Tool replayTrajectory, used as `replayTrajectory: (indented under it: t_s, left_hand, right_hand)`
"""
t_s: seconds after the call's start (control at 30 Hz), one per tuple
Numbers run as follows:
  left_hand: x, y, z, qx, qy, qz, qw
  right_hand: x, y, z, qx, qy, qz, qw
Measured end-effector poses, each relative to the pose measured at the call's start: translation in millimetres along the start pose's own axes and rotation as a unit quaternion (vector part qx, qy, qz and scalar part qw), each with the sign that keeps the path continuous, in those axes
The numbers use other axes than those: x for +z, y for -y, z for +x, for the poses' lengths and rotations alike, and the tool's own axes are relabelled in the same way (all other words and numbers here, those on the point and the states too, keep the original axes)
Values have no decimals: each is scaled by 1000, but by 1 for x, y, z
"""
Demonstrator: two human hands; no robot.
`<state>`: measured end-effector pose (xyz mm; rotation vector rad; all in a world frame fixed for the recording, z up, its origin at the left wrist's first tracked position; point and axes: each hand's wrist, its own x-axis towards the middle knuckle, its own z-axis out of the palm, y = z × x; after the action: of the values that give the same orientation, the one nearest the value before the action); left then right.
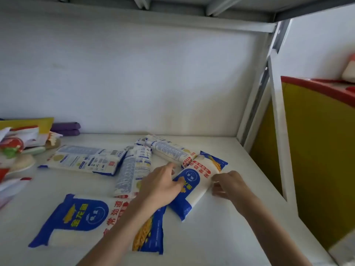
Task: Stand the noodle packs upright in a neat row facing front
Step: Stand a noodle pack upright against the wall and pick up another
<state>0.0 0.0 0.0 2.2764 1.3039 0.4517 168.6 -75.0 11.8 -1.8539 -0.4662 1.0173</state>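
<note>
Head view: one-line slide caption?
Both hands, left hand and right hand, close on a flat noodle pack; four other packs lie scattered on the white shelf.

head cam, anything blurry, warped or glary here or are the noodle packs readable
Head view: the wide lens bows the shelf edge and upright post; light is soft and even, with no harsh glare; the right hand is slightly motion-smeared; the left hand looks sharper; the near front-up pack has readable print; the left-edge clutter is blurred.
</note>
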Motion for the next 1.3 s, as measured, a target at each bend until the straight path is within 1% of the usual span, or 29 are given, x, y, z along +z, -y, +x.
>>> replayTrajectory:
  t_s: [0.1,0.2,0.27,0.4,0.53,0.67,0.9,1.03,1.17,1.3]
  left_hand:
    - [7,1,12,-20,33,-13,999]
    - [10,2,15,-36,74,-54,995]
    - [10,2,16,-39,86,-80,992]
    - [12,-2,22,-63,106,-152,981]
    - [13,-6,24,-84,103,-203,970]
    - [11,-8,23,-88,99,-245,960]
    - [12,-7,21,-81,122,-288,946]
    - [14,-9,27,-93,149,-334,926]
    - [20,-16,47,-88,143,-340,925]
    - [23,-37,82,-102,140,-346,922]
  right_hand:
    - [0,1,7,22,13,32,999]
    - [3,2,11,35,10,39,999]
    - [6,5,11,44,4,43,998]
    - [8,8,12,67,24,83,994]
    - [14,9,14,44,2,63,997]
    - [17,9,17,20,-8,78,997]
    - [14,11,22,6,-27,88,996]
    - [4,18,28,0,-42,108,993]
    - [-6,25,37,-12,-52,141,989]
    - [-11,31,48,-31,-59,163,984]
